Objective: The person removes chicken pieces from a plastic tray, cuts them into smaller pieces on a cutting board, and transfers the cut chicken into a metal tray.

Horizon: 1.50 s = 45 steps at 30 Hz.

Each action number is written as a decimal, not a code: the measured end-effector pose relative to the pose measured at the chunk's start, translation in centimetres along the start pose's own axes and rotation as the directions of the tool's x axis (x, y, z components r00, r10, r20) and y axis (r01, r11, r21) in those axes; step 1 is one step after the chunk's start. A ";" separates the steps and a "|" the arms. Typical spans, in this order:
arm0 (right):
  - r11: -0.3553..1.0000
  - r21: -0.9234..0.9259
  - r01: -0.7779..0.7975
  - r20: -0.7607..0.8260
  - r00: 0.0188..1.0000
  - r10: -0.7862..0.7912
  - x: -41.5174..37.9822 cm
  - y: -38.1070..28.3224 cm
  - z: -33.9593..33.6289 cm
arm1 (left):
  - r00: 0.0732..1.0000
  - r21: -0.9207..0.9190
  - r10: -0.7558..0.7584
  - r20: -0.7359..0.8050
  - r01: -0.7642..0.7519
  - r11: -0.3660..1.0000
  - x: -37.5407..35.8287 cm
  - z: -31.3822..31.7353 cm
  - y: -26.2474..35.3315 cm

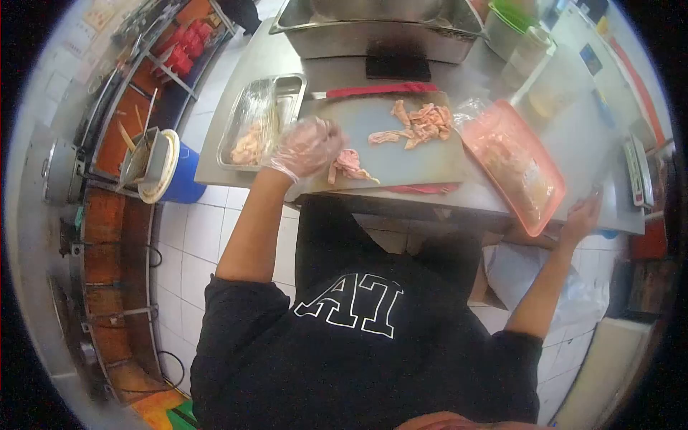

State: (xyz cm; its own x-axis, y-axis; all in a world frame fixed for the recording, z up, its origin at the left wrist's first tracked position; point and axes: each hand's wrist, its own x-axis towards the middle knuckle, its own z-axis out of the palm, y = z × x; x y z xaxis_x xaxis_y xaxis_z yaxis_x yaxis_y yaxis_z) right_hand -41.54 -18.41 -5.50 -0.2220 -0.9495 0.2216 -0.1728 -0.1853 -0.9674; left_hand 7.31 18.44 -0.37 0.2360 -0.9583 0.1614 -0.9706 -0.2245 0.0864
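White floor tiles and a steel desk (236,168) fill the kitchen view. Near the frame centre, the gloved left hand (307,147) closes around a strip of raw meat (349,165) lying on the grey cutting board (401,154). The step looks like sorting cut pieces; the next move needs a firm grip, because the meat seems slippery. At right, the bare right hand (582,217) rests open on the desk edge, beside the orange tray (494,132). More pale pink strips (423,123) lie further up the board, and a metal tray (287,89) stands at left.
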 end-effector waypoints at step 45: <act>0.783 -0.028 0.622 0.921 0.321 -0.222 -25.4 -7.7 14.7 | 0.808 -0.298 -0.540 0.235 0.589 0.751 1.7 1.5 4.1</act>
State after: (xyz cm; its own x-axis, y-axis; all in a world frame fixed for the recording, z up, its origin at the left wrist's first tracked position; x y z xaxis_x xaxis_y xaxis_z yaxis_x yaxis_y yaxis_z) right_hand -20.43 3.41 -5.44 0.8505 -0.4966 0.1732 -0.2999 -0.7285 -0.6159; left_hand 3.64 15.66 -1.23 0.7041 -0.6946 -0.1472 -0.5762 -0.6801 0.4532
